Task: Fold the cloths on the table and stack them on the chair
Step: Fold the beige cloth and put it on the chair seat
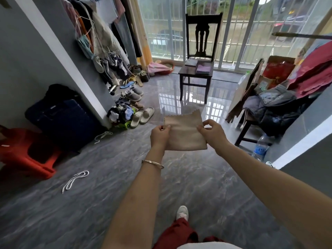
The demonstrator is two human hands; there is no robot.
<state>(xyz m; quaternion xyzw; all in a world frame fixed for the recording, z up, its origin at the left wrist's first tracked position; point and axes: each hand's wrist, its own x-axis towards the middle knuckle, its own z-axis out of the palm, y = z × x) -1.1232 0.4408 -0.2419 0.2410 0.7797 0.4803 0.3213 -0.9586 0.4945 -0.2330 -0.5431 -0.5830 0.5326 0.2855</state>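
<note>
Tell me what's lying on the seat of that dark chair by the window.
On the chair seat lie a folded purple cloth pile and, behind it to the left, a darker folded cloth. How many layers each holds, and anything beneath them, is hidden.

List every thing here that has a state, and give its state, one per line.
Beige cloth: folded, held up between both hands.
Left hand: pinches the cloth's left edge.
Right hand: pinches its right edge.
Wooden chair: upright.
Purple cloths: folded, lying on its seat.
Water bottle: standing on the floor.
</note>
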